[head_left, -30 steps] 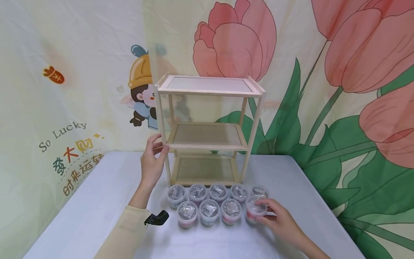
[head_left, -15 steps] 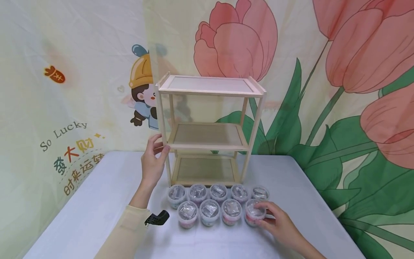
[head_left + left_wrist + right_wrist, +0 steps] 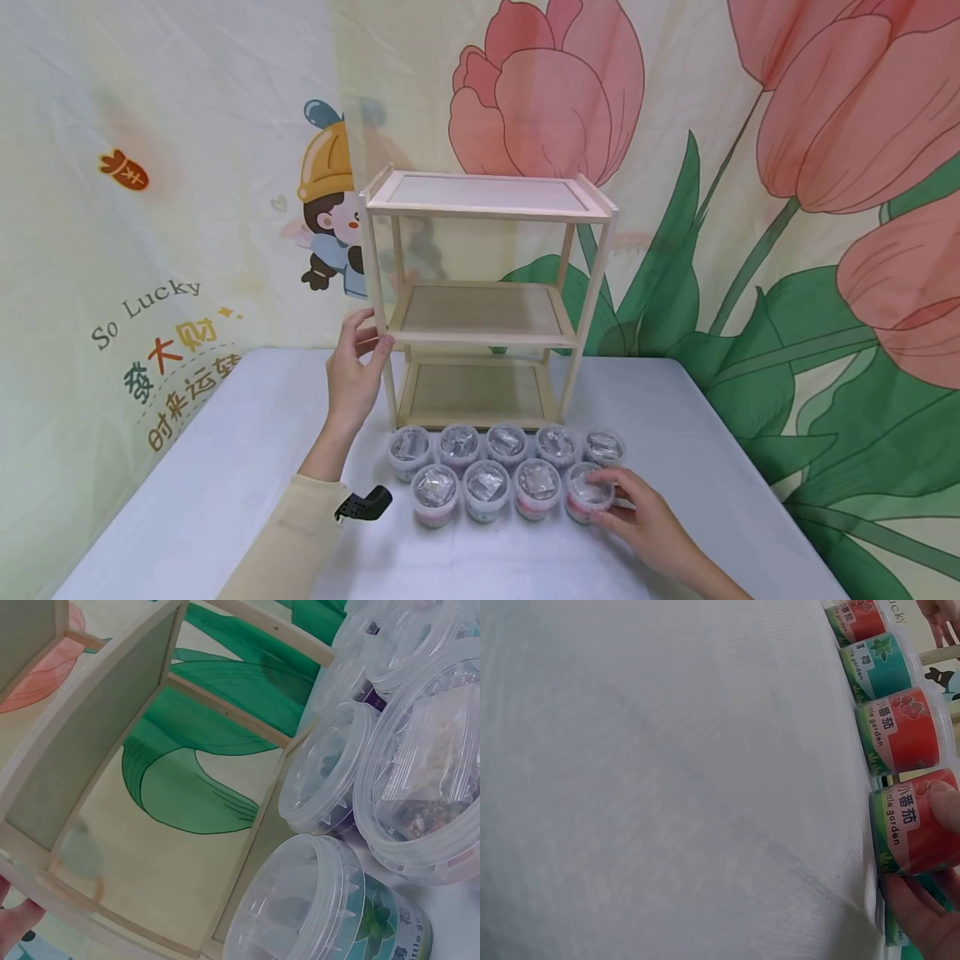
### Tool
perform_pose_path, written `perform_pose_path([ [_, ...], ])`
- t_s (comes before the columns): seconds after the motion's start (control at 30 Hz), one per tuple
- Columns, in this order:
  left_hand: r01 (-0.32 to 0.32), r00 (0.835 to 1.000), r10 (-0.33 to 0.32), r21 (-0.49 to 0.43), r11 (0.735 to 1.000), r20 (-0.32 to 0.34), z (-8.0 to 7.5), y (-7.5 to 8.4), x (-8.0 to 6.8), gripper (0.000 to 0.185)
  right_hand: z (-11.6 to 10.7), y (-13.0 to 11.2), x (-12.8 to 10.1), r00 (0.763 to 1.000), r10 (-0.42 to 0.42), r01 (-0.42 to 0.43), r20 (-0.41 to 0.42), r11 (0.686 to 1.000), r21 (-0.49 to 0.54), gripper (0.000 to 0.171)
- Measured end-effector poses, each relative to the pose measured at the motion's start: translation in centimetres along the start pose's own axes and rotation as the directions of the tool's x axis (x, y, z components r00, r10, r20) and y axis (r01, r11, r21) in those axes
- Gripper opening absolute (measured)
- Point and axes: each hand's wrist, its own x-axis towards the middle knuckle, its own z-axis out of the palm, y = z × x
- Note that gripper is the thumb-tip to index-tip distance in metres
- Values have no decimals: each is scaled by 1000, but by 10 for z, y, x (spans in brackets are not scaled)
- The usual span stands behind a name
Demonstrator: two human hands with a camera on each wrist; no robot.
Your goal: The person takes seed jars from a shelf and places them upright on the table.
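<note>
A three-tier wooden shelf [image 3: 483, 312] stands on the white table [image 3: 225, 483]. My left hand [image 3: 372, 337] grips its front left post at the height of the middle tier; one fingertip [image 3: 11, 919] shows by the frame in the left wrist view. Several clear lidded tubs sit in two rows in front of the shelf. My right hand [image 3: 604, 495] holds the front row's rightmost tub [image 3: 579, 502], which stands on the table. Up close, that red-labelled tub [image 3: 919, 825] has my fingers [image 3: 922, 915] curled round it.
The other tubs [image 3: 486, 490] stand packed close together, with red, teal and purple labels and seed packets under their lids. A flower-printed backdrop [image 3: 787, 208] hangs right behind the table. Bare tablecloth [image 3: 667, 787] stretches in front of the tubs.
My right hand and its tub have sunk slightly toward the table's near edge. The left hand and the shelf have not moved.
</note>
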Motion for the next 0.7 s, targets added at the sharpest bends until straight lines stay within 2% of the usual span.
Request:
perform_pose_path([
  [0.23,-14,1000,14,-6,1000,-5,2,0,3,50,-5,1,0,998,0,-2,66,999,34,47],
  [0.33,-11,1000,11,-7,1000,5,1,0,3,50,-10,1,0,991,6,-13,130,999,51,51],
  [0.53,6,999,-7,30,1000,39,-8,-3,4,52,-29,-9,2,949,80,-107,305,992,73,63],
  [0.7,-21,998,15,105,994,58,-24,-6,5,53,-55,-22,9,925,146,-165,352,986,25,71],
])
